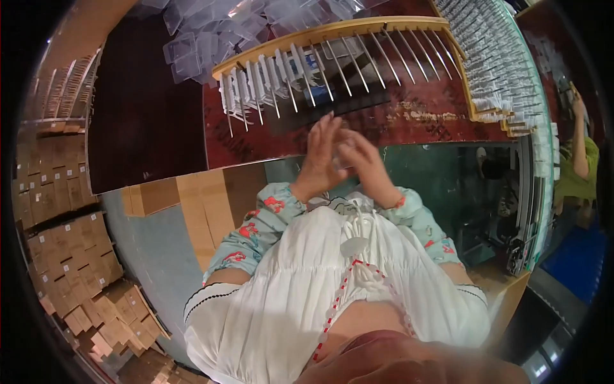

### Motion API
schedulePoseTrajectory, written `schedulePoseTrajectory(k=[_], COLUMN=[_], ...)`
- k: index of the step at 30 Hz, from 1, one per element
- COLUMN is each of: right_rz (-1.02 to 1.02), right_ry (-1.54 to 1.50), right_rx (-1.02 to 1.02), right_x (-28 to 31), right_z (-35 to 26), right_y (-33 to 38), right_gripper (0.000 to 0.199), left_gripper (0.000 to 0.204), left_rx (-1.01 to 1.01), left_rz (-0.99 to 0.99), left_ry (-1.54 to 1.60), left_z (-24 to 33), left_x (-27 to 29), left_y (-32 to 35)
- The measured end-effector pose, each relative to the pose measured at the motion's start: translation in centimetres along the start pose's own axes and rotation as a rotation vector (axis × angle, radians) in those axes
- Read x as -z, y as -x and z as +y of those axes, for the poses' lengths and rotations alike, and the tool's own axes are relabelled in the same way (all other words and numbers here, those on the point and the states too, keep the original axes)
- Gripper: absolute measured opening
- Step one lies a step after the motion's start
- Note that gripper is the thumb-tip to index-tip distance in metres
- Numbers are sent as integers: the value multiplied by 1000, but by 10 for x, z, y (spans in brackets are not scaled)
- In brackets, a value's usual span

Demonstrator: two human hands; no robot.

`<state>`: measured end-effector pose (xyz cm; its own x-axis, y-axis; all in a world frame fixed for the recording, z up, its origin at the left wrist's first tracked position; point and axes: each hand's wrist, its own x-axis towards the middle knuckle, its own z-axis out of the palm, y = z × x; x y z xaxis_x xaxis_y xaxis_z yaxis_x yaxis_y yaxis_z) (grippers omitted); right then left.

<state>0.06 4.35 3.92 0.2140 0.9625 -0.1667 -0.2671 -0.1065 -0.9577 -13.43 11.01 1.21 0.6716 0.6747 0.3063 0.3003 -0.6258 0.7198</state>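
My left hand (pixel 320 157) is raised in front of my chest at the table's near edge, its fingers mostly stretched away from me. Close against its palm side is my right hand (pixel 366 164), with bent fingers pressed toward the left one. Whatever may lie between the two hands is too small and hidden to name. Beyond them on the table stands a wooden rack (pixel 332 35) with a row of thin metal rods pointing toward me. White and clear thin pieces (pixel 240 96) hang on the rods at its left; the rods at its right are bare.
Clear plastic cases (pixel 211 45) are heaped behind the rack on the dark red table (pixel 153 115). Another rack packed with pale pieces (pixel 495 64) stands at right. Cardboard boxes (pixel 70 256) are stacked at left. A co-worker in a yellow-green top (pixel 579 166) is at far right.
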Motion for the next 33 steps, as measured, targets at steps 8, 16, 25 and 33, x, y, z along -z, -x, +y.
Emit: schedulePoseTrajectory(k=[8, 16, 25, 33], right_rz=[500, 419, 77, -307], right_ry=[940, 1106, 1868, 1780], right_rx=[961, 850, 627, 712], right_x=[-37, -34, 14, 2], right_z=[0, 21, -1, -55], right_y=[-122, -117, -27, -21], right_gripper=[42, 50, 15, 25], left_gripper=[80, 47, 59, 57], left_rx=[756, 848, 953, 912], left_rz=[-186, 177, 13, -58], left_ry=[1185, 1759, 1526, 1785], left_z=[-26, -34, -3, -20], left_x=[51, 22, 2, -4], left_y=[55, 40, -28, -27])
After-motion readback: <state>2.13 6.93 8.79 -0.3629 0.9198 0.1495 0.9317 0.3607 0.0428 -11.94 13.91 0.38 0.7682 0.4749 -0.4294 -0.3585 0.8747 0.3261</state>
